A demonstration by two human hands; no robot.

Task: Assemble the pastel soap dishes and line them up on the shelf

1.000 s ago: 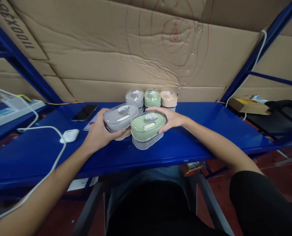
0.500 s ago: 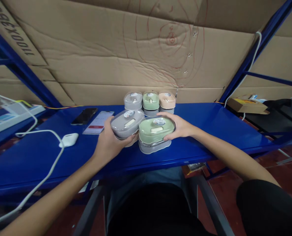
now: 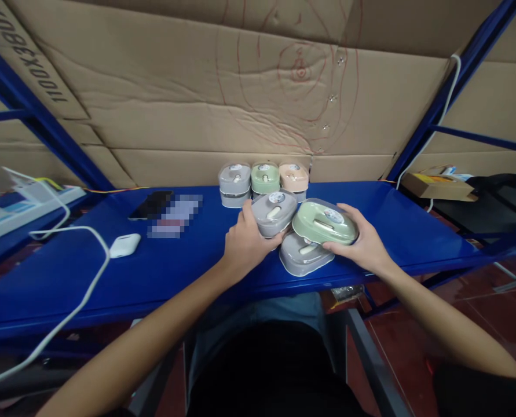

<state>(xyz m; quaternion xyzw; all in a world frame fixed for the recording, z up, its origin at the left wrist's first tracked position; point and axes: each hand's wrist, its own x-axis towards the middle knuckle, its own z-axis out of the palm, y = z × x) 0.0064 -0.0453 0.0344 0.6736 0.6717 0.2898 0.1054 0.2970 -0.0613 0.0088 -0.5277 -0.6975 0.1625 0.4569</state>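
My left hand (image 3: 242,246) grips a grey lidded container (image 3: 274,212) from its left side, held tilted. The fingers of my right hand (image 3: 364,246) are wrapped around a green lidded container (image 3: 324,222), lifted and tilted to the right. Under and between them a second grey container (image 3: 302,259) rests on the blue shelf (image 3: 188,266). Behind, against the cardboard wall, stand three small containers in a row: grey (image 3: 234,183), green (image 3: 264,177) and peach (image 3: 294,176).
A dark phone (image 3: 151,205) and a blurred card (image 3: 175,216) lie at the shelf's left, with a white earbud case (image 3: 125,245) and a white cable (image 3: 86,289). A flat cardboard box (image 3: 438,185) sits at the right. Blue rack posts frame both sides.
Both hands moved right with their containers. The green container came up off the grey one below it, which now lies uncovered on the shelf.
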